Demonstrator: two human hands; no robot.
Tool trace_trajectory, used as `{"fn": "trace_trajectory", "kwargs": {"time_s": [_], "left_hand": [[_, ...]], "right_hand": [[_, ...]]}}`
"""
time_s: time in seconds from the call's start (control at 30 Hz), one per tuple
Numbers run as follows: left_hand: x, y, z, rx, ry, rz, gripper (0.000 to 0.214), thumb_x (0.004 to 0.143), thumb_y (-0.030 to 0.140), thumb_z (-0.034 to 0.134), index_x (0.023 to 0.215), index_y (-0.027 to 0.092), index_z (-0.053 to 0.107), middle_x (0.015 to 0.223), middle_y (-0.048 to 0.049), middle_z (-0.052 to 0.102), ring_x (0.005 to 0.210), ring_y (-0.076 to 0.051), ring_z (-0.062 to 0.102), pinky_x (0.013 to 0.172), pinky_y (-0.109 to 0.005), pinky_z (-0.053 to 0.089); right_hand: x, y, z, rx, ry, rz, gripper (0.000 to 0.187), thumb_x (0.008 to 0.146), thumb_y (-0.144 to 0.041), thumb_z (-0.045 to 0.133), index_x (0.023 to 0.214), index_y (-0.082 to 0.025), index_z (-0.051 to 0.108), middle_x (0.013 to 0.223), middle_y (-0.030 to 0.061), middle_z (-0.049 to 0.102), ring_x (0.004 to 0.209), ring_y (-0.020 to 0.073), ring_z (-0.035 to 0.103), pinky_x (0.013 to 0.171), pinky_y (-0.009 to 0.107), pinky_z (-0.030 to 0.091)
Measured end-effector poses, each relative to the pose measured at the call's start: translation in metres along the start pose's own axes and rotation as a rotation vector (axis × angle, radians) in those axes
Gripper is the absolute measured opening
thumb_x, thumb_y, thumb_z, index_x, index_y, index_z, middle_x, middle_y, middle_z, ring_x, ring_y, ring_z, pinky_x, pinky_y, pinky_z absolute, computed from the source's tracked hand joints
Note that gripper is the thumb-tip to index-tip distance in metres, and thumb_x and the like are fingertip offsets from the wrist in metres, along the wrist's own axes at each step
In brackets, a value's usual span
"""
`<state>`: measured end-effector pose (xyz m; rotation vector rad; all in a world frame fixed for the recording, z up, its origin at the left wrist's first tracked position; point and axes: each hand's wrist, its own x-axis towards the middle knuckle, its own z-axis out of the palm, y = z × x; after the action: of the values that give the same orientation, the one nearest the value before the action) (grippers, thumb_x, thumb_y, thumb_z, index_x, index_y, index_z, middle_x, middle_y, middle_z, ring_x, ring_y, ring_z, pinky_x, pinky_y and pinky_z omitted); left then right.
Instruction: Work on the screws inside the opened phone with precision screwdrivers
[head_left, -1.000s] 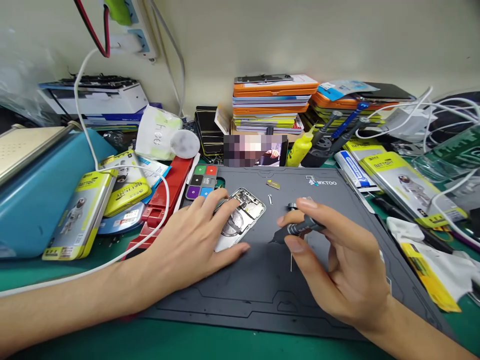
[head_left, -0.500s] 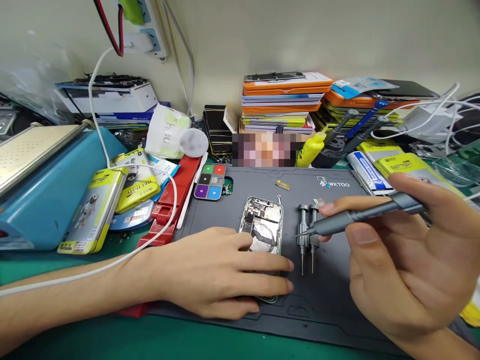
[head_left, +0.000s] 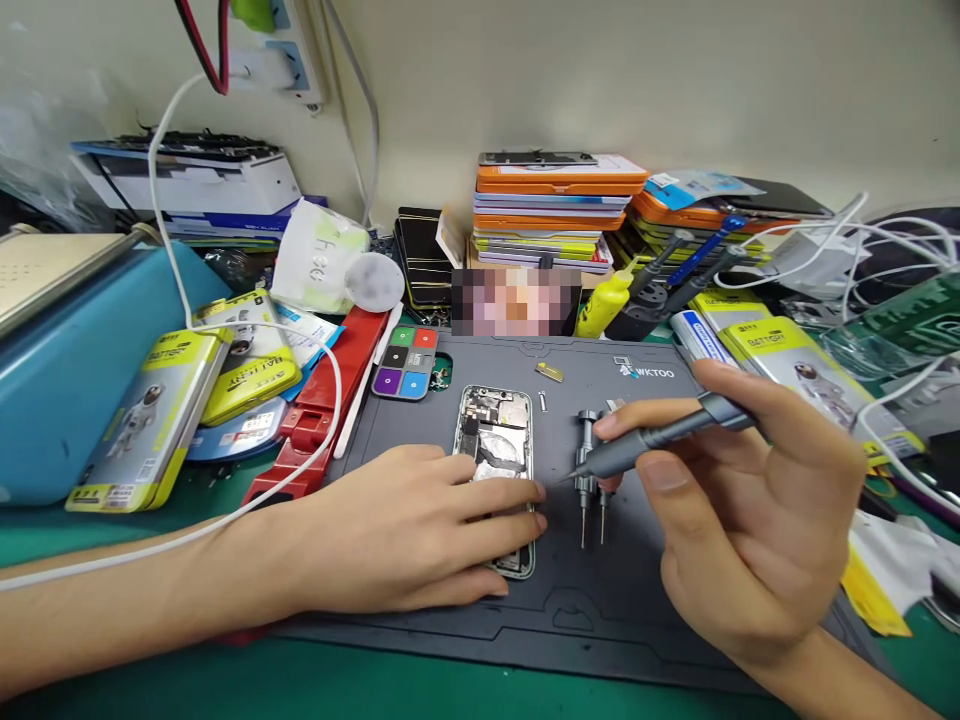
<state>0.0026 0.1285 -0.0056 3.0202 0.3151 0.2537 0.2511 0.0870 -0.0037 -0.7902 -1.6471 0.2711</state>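
An opened phone (head_left: 496, 440) with its insides showing lies lengthwise on a dark grey work mat (head_left: 675, 600). My left hand (head_left: 420, 530) rests flat over the phone's lower half, fingers stretched across it. My right hand (head_left: 750, 520) grips a grey screwdriver (head_left: 652, 440) like a pen, tip pointing left and hovering just right of the phone. Two more screwdrivers (head_left: 591, 480) lie side by side on the mat under that tip. A small gold part (head_left: 549, 371) and a tiny metal piece (head_left: 542, 402) lie on the mat above the phone.
A coloured screw tray (head_left: 406, 363) sits at the mat's top left beside red plastic tools (head_left: 330, 405). Yellow battery boxes (head_left: 150, 420) and a blue machine (head_left: 67, 390) crowd the left. Stacked phone cases (head_left: 551, 210), a yellow bottle (head_left: 604, 303) and white cables (head_left: 885, 230) fill the back and right.
My left hand turned the phone from slanted to lengthwise and slid down over its lower half. My right hand lifted one screwdriver off the mat, leaving two lying there, and brought its tip toward the phone.
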Motion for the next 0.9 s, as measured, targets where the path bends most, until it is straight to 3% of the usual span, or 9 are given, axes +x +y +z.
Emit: {"fn": "trace_trajectory", "kwargs": {"time_s": [0.17, 0.3, 0.43, 0.53, 0.63, 0.8, 0.9], "left_hand": [[-0.0029, -0.0029, 0.0018, -0.032, 0.051, -0.069, 0.05, 0.114, 0.047, 0.041, 0.155, 0.021, 0.052, 0.164, 0.0029, 0.049, 0.097, -0.019, 0.074, 0.071, -0.039, 0.055], [-0.0001, -0.0059, -0.0026, -0.052, -0.054, -0.032, 0.052, 0.108, 0.041, 0.048, 0.158, 0.025, 0.047, 0.172, 0.0024, 0.035, 0.096, -0.021, 0.074, 0.073, -0.041, 0.057], [0.0014, -0.0066, -0.0051, -0.096, -0.086, -0.028, 0.059, 0.102, 0.031, 0.05, 0.16, 0.022, 0.043, 0.175, 0.0004, 0.029, 0.111, -0.023, 0.073, 0.079, -0.04, 0.058], [0.0006, -0.007, -0.0031, -0.103, -0.051, -0.054, 0.051, 0.11, 0.032, 0.043, 0.159, 0.021, 0.041, 0.173, 0.0005, 0.033, 0.113, -0.022, 0.072, 0.083, -0.04, 0.059], [0.0001, -0.0076, -0.0001, -0.092, 0.008, -0.122, 0.048, 0.113, 0.045, 0.044, 0.155, 0.022, 0.043, 0.171, -0.0001, 0.038, 0.105, -0.022, 0.074, 0.082, -0.042, 0.06], [0.0013, -0.0081, 0.0006, -0.097, 0.074, -0.177, 0.052, 0.105, 0.058, 0.056, 0.143, 0.023, 0.047, 0.159, -0.0036, 0.05, 0.108, -0.025, 0.072, 0.075, -0.041, 0.059], [0.0014, -0.0094, -0.0009, -0.149, 0.091, -0.198, 0.048, 0.102, 0.059, 0.061, 0.134, 0.024, 0.05, 0.143, -0.0043, 0.057, 0.095, -0.022, 0.07, 0.062, -0.036, 0.052]], "right_hand": [[-0.0044, -0.0007, -0.0013, 0.015, -0.011, 0.028, 0.076, 0.086, 0.007, 0.063, 0.155, -0.024, 0.053, 0.134, 0.0096, 0.059, 0.1, 0.0179, 0.072, 0.072, 0.033, 0.068], [-0.006, -0.0023, -0.0006, -0.008, -0.018, 0.07, 0.073, 0.088, 0.004, 0.064, 0.154, -0.026, 0.054, 0.129, 0.0111, 0.063, 0.098, 0.0192, 0.073, 0.069, 0.034, 0.068], [-0.0048, -0.0036, 0.0013, -0.022, 0.017, 0.111, 0.067, 0.091, 0.0, 0.064, 0.152, -0.027, 0.056, 0.132, 0.013, 0.062, 0.097, 0.0196, 0.074, 0.066, 0.032, 0.067], [-0.004, -0.0042, 0.0022, -0.034, 0.025, 0.113, 0.068, 0.091, 0.0, 0.065, 0.152, -0.027, 0.056, 0.136, 0.0145, 0.06, 0.097, 0.0192, 0.073, 0.066, 0.032, 0.067], [-0.0032, -0.0046, 0.0026, -0.03, 0.007, 0.123, 0.069, 0.092, 0.001, 0.063, 0.154, -0.028, 0.054, 0.125, 0.0117, 0.062, 0.099, 0.0186, 0.072, 0.066, 0.03, 0.067], [-0.0025, -0.0042, 0.0035, 0.041, -0.085, 0.165, 0.07, 0.096, 0.001, 0.058, 0.158, -0.029, 0.046, 0.113, 0.0074, 0.065, 0.099, 0.018, 0.069, 0.065, 0.028, 0.07], [-0.0047, -0.0051, 0.0051, 0.056, -0.113, 0.198, 0.068, 0.099, -0.001, 0.057, 0.159, -0.031, 0.044, 0.117, 0.0087, 0.064, 0.103, 0.0196, 0.068, 0.068, 0.031, 0.071]]}}
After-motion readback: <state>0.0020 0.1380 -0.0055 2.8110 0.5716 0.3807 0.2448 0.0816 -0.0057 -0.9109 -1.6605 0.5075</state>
